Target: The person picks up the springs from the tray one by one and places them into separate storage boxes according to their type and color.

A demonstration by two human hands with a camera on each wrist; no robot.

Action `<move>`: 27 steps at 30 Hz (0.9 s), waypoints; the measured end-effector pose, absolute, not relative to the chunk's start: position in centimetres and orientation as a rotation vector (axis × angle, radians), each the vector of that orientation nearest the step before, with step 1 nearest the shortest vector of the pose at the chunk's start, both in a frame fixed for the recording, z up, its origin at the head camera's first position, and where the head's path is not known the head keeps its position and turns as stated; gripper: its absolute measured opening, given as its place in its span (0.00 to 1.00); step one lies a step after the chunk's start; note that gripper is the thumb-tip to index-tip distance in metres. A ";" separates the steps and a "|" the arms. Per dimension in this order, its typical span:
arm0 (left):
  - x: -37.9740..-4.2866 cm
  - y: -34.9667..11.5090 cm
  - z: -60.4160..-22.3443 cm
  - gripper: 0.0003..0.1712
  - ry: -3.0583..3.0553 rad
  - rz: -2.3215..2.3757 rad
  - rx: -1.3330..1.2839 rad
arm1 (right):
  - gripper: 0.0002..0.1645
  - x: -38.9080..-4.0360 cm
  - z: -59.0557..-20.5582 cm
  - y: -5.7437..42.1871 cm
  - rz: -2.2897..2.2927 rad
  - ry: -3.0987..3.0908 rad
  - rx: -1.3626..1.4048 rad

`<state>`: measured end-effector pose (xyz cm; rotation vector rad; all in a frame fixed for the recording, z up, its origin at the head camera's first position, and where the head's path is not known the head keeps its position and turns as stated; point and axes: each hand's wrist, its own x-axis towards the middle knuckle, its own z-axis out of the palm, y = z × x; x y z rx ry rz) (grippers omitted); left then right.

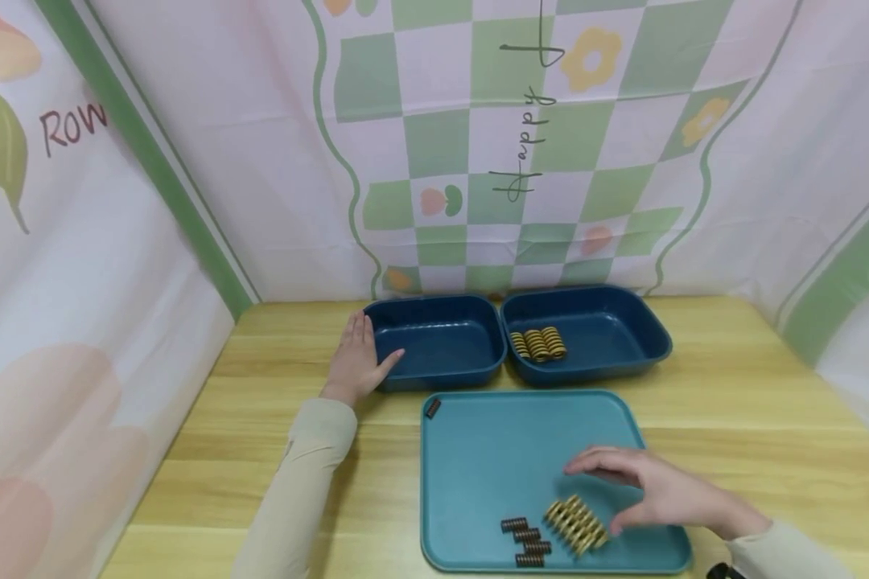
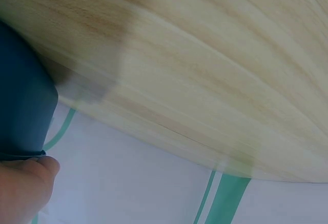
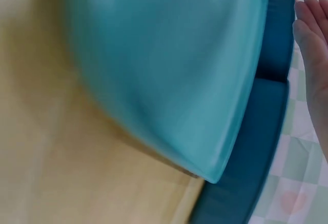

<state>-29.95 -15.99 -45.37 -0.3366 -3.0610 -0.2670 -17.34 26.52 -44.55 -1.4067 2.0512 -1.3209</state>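
My left hand (image 1: 357, 362) rests on the left rim of an empty dark blue bin (image 1: 438, 346), fingers straight and thumb spread over the edge. In the left wrist view, fingertips (image 2: 48, 165) touch that bin's rim. My right hand (image 1: 659, 486) hovers over the right side of a teal tray (image 1: 492, 450), fingers spread and holding nothing. Just left of it lies a cluster of gold, ribbed coil springs (image 1: 575, 524). Several dark brown springs (image 1: 527, 535) lie beside the cluster. Another brown spring (image 1: 433, 408) sits in the tray's far left corner.
A second dark blue bin (image 1: 604, 330) stands against the first one's right side, with gold springs (image 1: 536, 346) at its left end. Both bins stand behind the tray on a wooden table (image 1: 753, 386). A patterned cloth (image 1: 442, 145) hangs behind the table and along its sides.
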 end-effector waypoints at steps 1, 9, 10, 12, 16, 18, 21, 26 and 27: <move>-29.9 -16.0 -45.4 0.52 -3.060 -0.270 -0.339 | 0.39 -17.2 -44.8 26.5 -1.291 2.076 -1.442; -29.8 -16.0 -45.3 0.52 -3.053 -0.258 -0.342 | 0.41 -16.6 -46.1 25.9 -1.130 2.181 -1.552; -29.8 -16.0 -45.3 0.52 -3.052 -0.257 -0.345 | 0.41 -16.5 -46.2 25.8 -1.112 2.197 -1.555; -29.8 -16.0 -45.3 0.52 -3.056 -0.256 -0.343 | 0.41 -16.3 -46.3 25.7 -1.079 2.230 -1.546; -29.9 -16.0 -45.4 0.53 -3.054 -0.251 -0.338 | 0.42 -16.1 -46.5 25.6 -1.021 2.264 -1.558; -29.9 -16.0 -45.4 0.53 -3.057 -0.240 -0.333 | 0.42 -16.1 -46.6 25.5 -1.009 2.262 -1.571; -30.1 -16.0 -45.4 0.53 -3.065 -0.229 -0.334 | 0.42 -16.1 -46.7 25.5 -0.998 2.266 -1.584; -30.1 -16.1 -45.5 0.53 -3.069 -0.226 -0.332 | 0.41 -16.1 -46.6 25.4 -0.990 2.273 -1.576; -30.1 -16.1 -45.5 0.53 -3.069 -0.225 -0.330 | 0.40 -16.1 -46.6 25.3 -0.987 2.273 -1.569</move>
